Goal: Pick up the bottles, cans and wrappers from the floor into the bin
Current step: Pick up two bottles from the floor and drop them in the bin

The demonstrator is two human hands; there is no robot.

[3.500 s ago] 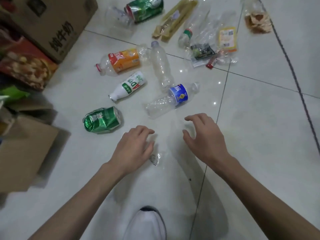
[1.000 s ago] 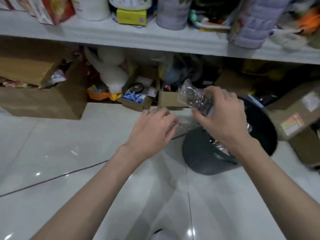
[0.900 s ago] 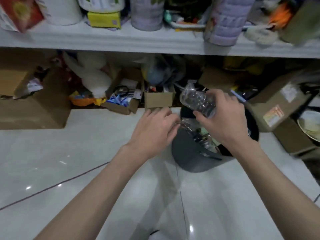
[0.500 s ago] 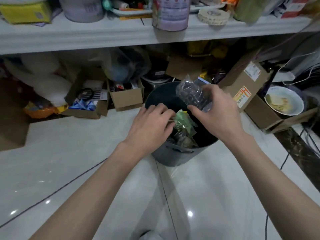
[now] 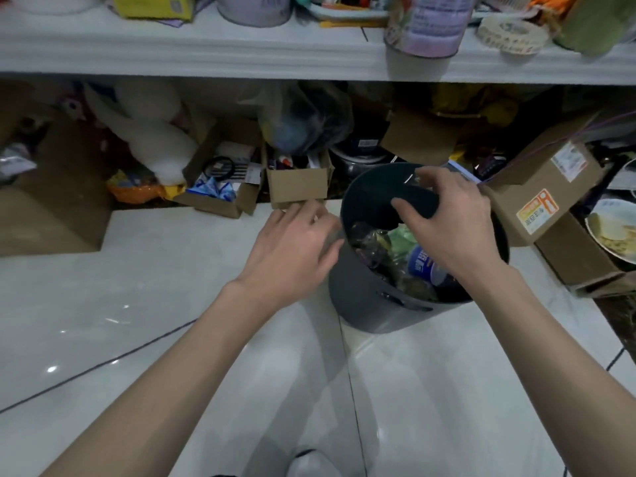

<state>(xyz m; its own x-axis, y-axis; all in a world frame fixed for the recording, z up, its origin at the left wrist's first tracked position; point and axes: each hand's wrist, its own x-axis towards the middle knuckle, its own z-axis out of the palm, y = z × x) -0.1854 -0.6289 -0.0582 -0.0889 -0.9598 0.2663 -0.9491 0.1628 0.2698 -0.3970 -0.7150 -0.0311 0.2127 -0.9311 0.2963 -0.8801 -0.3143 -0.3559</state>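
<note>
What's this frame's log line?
stage: at bin | left hand: open beside rim | right hand: over bin, grasp unclear | bin: part-filled

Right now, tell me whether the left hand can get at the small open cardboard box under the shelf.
Probably yes. The left hand hovers just short of the small cardboard box, with only bare floor between; the bin stands off to the right.

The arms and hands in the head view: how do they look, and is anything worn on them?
Both the left hand and the right hand are bare: no gloves, and no ring or watch shows. The left forearm and the right forearm are bare too, with no sleeve up to the picture's edge. A white shoe shows at the bottom edge.
</note>
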